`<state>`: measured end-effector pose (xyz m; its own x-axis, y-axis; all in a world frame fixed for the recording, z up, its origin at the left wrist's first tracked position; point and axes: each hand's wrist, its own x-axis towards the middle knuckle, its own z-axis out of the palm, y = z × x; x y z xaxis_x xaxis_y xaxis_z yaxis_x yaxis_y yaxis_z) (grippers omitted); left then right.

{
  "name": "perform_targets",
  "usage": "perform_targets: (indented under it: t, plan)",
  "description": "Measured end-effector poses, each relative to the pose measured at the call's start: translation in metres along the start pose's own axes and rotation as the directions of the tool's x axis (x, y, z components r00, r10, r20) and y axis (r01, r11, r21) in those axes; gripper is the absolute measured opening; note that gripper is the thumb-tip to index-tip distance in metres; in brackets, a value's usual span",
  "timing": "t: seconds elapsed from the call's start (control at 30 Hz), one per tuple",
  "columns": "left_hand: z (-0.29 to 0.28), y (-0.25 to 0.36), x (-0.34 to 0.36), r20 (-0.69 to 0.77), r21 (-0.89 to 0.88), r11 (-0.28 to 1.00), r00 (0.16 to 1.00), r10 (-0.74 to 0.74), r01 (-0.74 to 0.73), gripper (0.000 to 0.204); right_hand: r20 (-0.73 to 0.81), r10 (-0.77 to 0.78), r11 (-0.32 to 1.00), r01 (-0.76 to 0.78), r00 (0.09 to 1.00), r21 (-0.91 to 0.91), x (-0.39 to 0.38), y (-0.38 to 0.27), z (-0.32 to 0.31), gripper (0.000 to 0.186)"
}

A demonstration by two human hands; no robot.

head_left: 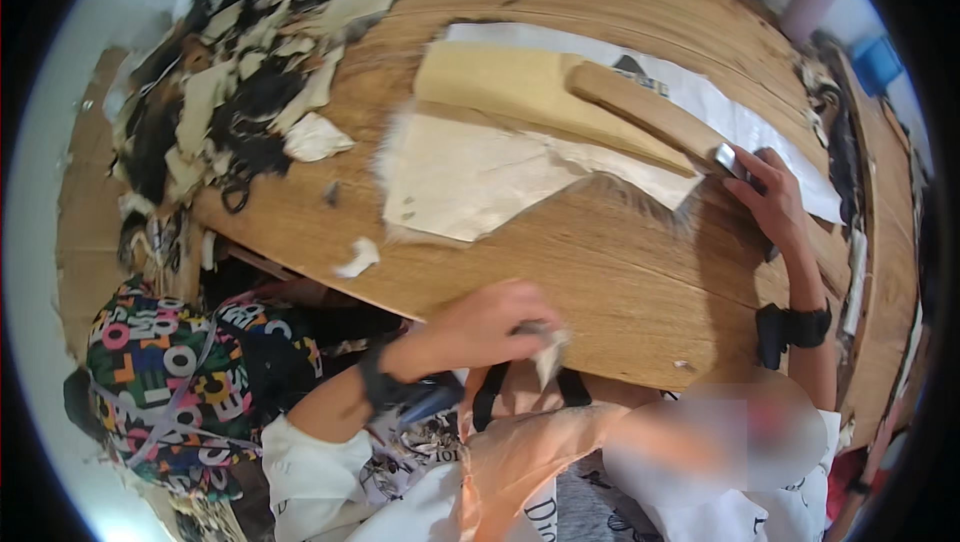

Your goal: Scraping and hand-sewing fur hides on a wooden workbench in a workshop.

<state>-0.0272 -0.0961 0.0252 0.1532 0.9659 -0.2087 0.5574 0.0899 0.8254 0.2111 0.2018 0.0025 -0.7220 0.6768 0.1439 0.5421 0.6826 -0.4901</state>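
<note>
My left hand (490, 324) is above the table's near edge, its fingers closed on a small pale scrap of hide (548, 360) that hangs below them. My right hand (775, 194) is closed round a small dark tool with a shiny metal end (728, 159), at the near right end of a flat wooden bar (640, 107). Under the bar lies a yellowish board or card pattern (490, 77). It rests on a cream hide piece with furry edges (470, 182). A white sheet (780, 147) shows behind and to the right.
Black and cream fur scraps (240, 92) are heaped along the wooden table's (600, 292) left side. A loose white scrap (358, 258) lies near the front edge. At the back right stand a pink bottle (812, 0) and a blue container (876, 66). Multicoloured patterned cloth (160, 382) is at lower left.
</note>
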Motion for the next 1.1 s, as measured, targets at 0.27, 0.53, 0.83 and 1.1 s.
perform_targets:
  t: [0.27, 0.53, 0.83, 1.1]
  plan:
    - [-0.072, -0.053, -0.106, -0.713, 0.419, 0.817, 0.701, 0.026, 0.396, 0.02, 0.022, 0.083, 0.996, -0.083, 0.996, 0.016, 0.005, -0.007, -0.001, 0.043]
    - [-0.114, -0.072, -0.11, -0.466, 0.044, 0.88, 0.789, -0.4, 0.473, 0.019, 0.055, 0.424, 0.905, -0.424, 0.904, -0.02, 0.004, -0.057, -0.015, 0.027]
    - [-0.112, -0.101, -0.072, -0.184, 0.558, 0.827, 0.961, 0.206, -0.071, 0.044, -0.106, 0.266, -0.673, 0.263, 0.958, 0.692, 0.02, -0.184, 0.083, 0.015]
    - [-0.116, -0.106, -0.082, -0.369, 0.456, 0.884, 0.884, 0.289, -0.099, 0.024, 0.208, -0.087, -0.546, -0.222, 0.974, 0.808, 0.038, -0.256, 0.137, 0.023]
